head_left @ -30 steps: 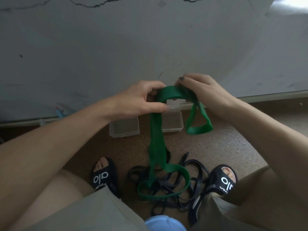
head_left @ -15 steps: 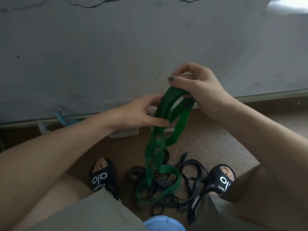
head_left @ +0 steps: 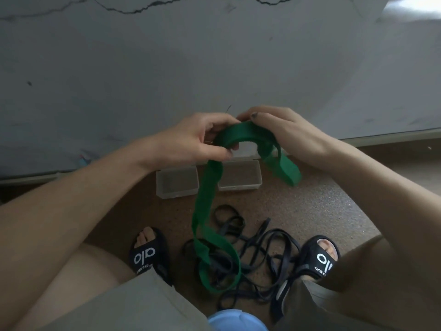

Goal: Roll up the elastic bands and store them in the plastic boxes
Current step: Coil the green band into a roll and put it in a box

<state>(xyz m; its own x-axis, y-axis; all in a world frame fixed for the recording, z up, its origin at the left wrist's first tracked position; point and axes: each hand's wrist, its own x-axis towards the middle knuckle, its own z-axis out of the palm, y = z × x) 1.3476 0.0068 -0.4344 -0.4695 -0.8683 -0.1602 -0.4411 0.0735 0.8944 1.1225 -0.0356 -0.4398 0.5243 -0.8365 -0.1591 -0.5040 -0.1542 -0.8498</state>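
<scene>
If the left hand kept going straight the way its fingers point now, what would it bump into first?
Most likely the right hand: the left hand points rightward along the wide green elastic band that both hands grip, and their fingertips nearly meet. Depth is hard to judge.

The band (head_left: 207, 187) held up in the hands is plain deep green, while the bands (head_left: 260, 256) tangled on the floor (head_left: 310, 206) are black, and that floor is brown with a fine pale speckle. The two boxes (head_left: 177, 181) are clear, colourless plastic with the speckled brown showing through; the wall (head_left: 167, 68) behind is dull grey with a thin black crack line near the top. The slides (head_left: 148, 254) are black with white lettering, the shorts (head_left: 133, 304) are a plain greyish khaki, and a pale blue rounded thing (head_left: 236, 322) shows at the bottom edge.
</scene>
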